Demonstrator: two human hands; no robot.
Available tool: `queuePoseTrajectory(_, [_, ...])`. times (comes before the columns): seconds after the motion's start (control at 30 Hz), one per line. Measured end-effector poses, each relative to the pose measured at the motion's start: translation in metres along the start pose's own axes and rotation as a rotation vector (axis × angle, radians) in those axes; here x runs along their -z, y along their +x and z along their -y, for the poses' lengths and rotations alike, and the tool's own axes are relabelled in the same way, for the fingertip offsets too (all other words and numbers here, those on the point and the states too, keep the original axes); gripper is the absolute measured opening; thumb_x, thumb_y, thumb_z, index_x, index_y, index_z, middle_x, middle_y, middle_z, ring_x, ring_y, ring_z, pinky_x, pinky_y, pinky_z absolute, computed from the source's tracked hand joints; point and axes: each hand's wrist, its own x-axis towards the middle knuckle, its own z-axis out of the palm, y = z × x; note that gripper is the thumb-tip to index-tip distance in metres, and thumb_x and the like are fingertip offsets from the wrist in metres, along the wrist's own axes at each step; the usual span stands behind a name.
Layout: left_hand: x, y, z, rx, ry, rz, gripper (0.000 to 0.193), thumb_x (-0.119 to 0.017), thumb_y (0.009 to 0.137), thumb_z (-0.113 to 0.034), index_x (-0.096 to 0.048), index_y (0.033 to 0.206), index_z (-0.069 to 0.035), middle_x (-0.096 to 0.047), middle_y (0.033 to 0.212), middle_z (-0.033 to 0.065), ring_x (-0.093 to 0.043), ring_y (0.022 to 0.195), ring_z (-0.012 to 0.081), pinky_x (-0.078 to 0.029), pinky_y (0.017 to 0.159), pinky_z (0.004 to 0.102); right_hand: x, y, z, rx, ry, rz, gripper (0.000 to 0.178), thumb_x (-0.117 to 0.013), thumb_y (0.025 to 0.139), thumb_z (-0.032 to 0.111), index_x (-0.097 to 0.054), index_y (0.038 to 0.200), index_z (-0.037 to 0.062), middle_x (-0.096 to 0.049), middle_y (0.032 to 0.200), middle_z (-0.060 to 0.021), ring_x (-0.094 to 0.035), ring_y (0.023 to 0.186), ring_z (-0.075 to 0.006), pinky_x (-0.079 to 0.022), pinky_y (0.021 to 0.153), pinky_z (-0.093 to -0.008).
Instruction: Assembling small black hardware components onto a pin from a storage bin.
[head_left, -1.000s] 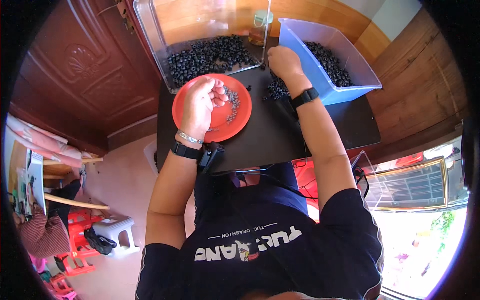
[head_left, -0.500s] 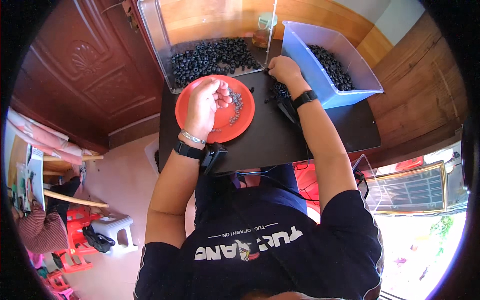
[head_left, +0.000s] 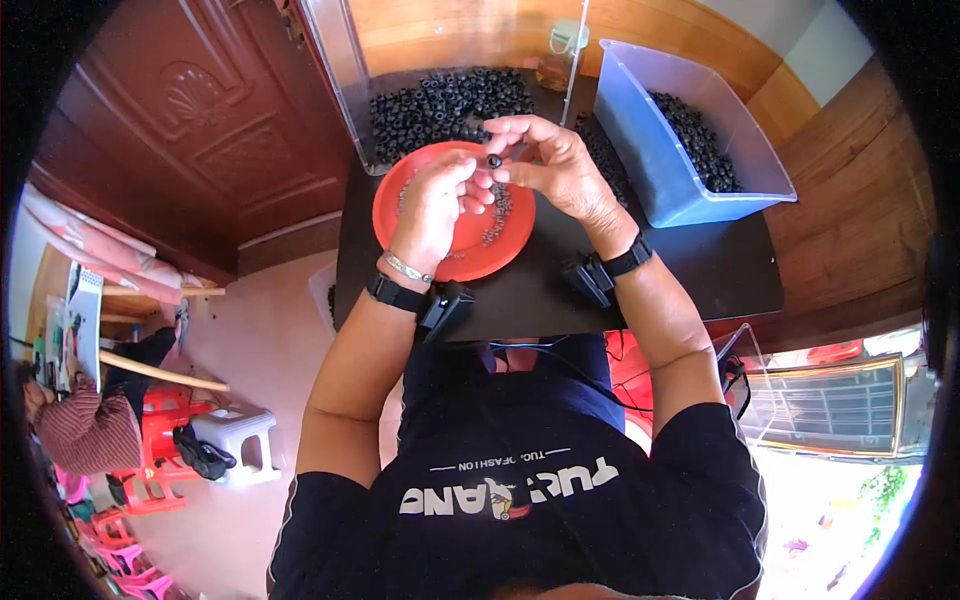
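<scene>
My right hand [head_left: 562, 172] pinches a small black ring-shaped part [head_left: 494, 160] above a red plate [head_left: 512, 258]. Right beside it is my left hand [head_left: 432, 208], fingers curled and thumb pressed in; whatever it grips is too small to make out. The two hands' fingertips nearly meet at the black part. Small grey metal-looking pieces [head_left: 497, 222] lie scattered on the plate, partly hidden under my left hand.
Behind the plate, a clear bin [head_left: 345, 95] lies with many black parts [head_left: 450, 103] in it. A bluish plastic tub [head_left: 670, 190] of similar parts stands right, loose parts [head_left: 603, 160] beside it. A lidded jar [head_left: 556, 65] is at the back. Another person [head_left: 95, 430] sits far left.
My right hand has come left from the loose black parts beside the tub, bringing a black ring-shaped part to my left hand. My left hand stays over the plate.
</scene>
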Motion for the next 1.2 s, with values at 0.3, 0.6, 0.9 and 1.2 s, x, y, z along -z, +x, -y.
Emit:
queuePoseTrajectory(0.3, [-0.008,-0.001,-0.003,0.039,0.022,0.015,0.018,-0.051,0.088,-0.022,-0.058,0.094,-0.005,-0.06,0.08,0.0024,-0.058,0.07,0.0105,-0.045,0.062,0.0217,-0.008,-0.007,-0.008,0.127,-0.101,-0.009,0.043,-0.072,0.072,0.0,-0.06,0.113,0.0088,-0.061,0.101,-0.0016,-0.056,0.084,-0.009,-0.047,0.071,-0.0232])
queuePoseTrajectory(0.6, [-0.002,0.002,-0.002,-0.004,-0.107,0.137,0.019,-0.048,0.09,-0.017,-0.056,0.098,-0.001,-0.059,0.086,0.005,-0.057,0.076,0.0133,-0.045,0.065,0.0246,-0.008,-0.005,-0.015,0.35,-0.172,-0.1,0.03,-0.073,0.071,0.0,-0.065,0.099,0.0065,-0.06,0.103,-0.007,-0.058,0.082,-0.0111,-0.048,0.069,-0.0236])
queuePoseTrajectory(0.9, [-0.006,-0.001,-0.006,-0.049,-0.11,0.184,0.019,-0.048,0.09,-0.016,-0.055,0.098,0.0,-0.058,0.084,0.006,-0.057,0.076,0.0146,-0.045,0.068,0.0257,-0.011,-0.008,-0.004,0.35,-0.097,-0.063,0.023,-0.071,0.074,0.0,-0.065,0.095,0.0052,-0.06,0.102,-0.0083,-0.059,0.089,-0.0159,-0.049,0.077,-0.0278])
queuePoseTrajectory(1.2, [-0.01,-0.002,-0.013,-0.041,-0.028,0.174,0.021,-0.047,0.09,-0.017,-0.054,0.097,0.001,-0.058,0.084,0.0067,-0.056,0.076,0.0155,-0.044,0.069,0.0258,-0.009,-0.008,-0.003,0.32,-0.121,-0.052,0.02,-0.069,0.079,0.005,-0.065,0.098,0.0053,-0.062,0.101,-0.0086,-0.059,0.09,-0.0172,-0.048,0.079,-0.0291])
